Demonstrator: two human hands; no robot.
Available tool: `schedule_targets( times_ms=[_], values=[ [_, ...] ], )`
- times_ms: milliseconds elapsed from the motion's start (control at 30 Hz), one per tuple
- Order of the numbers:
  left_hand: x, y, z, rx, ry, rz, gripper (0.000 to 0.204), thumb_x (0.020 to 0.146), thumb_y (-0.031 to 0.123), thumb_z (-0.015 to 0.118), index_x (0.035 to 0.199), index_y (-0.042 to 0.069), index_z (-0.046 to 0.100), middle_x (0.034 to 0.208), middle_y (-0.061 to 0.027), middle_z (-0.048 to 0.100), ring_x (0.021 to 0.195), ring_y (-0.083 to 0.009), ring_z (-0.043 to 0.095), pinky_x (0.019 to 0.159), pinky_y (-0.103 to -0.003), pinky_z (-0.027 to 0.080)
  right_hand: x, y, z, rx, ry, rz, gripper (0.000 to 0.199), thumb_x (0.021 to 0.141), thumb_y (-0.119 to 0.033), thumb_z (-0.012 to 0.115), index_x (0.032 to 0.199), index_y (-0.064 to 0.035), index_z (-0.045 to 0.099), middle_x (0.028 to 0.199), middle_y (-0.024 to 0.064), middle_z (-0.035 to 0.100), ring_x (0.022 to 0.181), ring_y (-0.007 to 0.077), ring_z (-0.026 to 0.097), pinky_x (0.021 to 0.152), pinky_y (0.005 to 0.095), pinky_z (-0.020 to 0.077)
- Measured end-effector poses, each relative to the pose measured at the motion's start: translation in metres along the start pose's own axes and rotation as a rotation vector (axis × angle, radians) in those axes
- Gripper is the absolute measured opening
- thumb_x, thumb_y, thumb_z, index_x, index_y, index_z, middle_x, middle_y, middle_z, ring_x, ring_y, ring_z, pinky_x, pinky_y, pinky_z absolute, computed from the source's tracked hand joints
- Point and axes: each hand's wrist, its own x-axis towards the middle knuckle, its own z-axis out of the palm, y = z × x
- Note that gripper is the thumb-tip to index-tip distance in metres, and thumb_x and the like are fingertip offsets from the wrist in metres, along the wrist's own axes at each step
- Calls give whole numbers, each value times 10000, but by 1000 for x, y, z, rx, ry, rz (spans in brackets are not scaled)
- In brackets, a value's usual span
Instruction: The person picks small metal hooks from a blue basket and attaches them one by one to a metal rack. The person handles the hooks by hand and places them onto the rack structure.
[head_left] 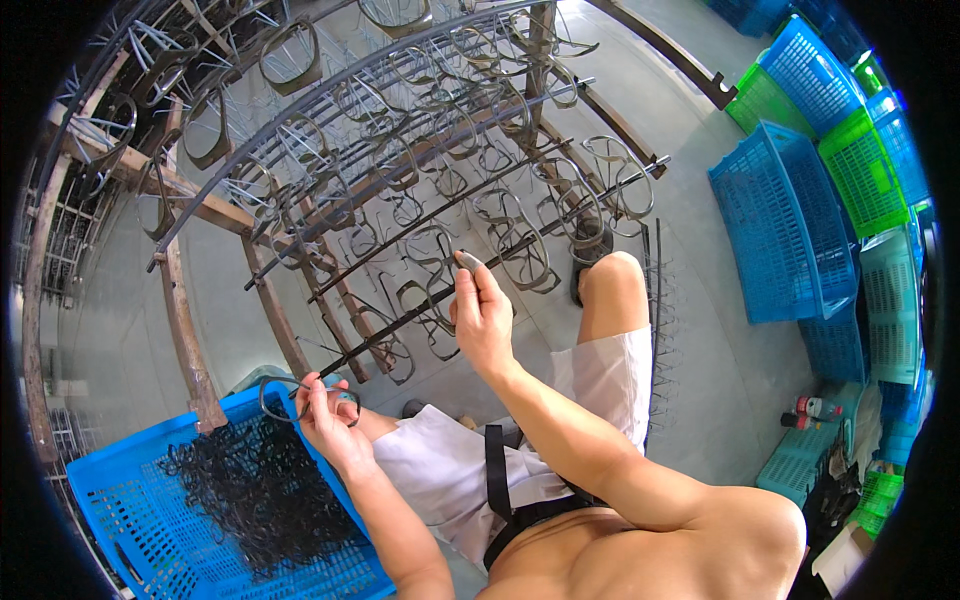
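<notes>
My left hand (pixel 332 425) pinches a dark eyeglass frame (pixel 270 402) above the near end of a blue basket (pixel 95 480). A tangled heap of black eyeglass frames (pixel 265 490) fills much of that basket. My right hand (pixel 482 322) is raised before the metal rack, fingers closed at the edge of a hanging eyeglass frame (pixel 428 228); something grey covers one fingertip. Many similar frames hang on thin wires along the rack's dark rods (pixel 405 318). The exact contact at the right fingertips is partly hidden.
The rusty rack (pixel 178 300) spans the far left and middle, its rods jutting toward me. Stacked blue baskets (pixel 770 225) and green baskets (pixel 865 170) line the right side. Bottles (pixel 815 407) stand near a teal crate (pixel 797 462). A spiky rod (pixel 655 320) stands by my right knee.
</notes>
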Motion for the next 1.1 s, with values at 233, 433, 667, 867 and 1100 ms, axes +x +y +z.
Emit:
schedule_targets(
  times_ms=[233, 433, 667, 867, 1100],
  values=[
    [-1, 0, -2, 7, -31, 7, 206, 879, 165, 583, 1001, 0, 570, 1084, -129, 616, 678, -144, 634, 389, -169, 397, -8, 2, 10, -349, -14, -259, 270, 916, -107, 522, 1168, -11, 548, 554, 92, 463, 453, 173, 430, 457, 293, 372],
    [-4, 2, -2, 44, -56, 11, 210, 886, 189, 576, 1008, 18, 574, 1090, -99, 612, 685, -133, 627, 395, -153, 375, -4, -2, 4, -355, -72, -241, 259, 912, -105, 524, 1151, -12, 555, 523, 94, 458, 431, 186, 430, 440, 306, 365],
    [-7, 4, -3, 22, -63, 0, 263, 883, 183, 578, 1067, -2, 542, 1088, -106, 611, 673, -149, 621, 389, -149, 341, -1, -4, -1, -334, -79, -191, 255, 920, -126, 514, 1146, -17, 561, 531, 95, 464, 446, 177, 428, 457, 292, 379],
    [-10, 11, -9, -6, -22, 33, 234, 881, 169, 578, 1053, 31, 499, 1028, -95, 600, 653, -169, 619, 383, -184, 366, 5, -6, -10, -275, -132, -122, 315, 930, -136, 508, 1225, -26, 507, 615, -2, 425, 527, 83, 372, 476, 243, 334],
    [-58, 24, -19, -164, -334, -23, 96, 846, 17, 490, 928, 62, 465, 915, -91, 554, 749, -260, 650, 421, -254, 473, -36, -42, -31, -818, -163, -569, 567, 842, -140, 597, 1331, 8, 351, 1059, 212, 490, 903, 282, 523, 802, 345, 438]
  ],
)
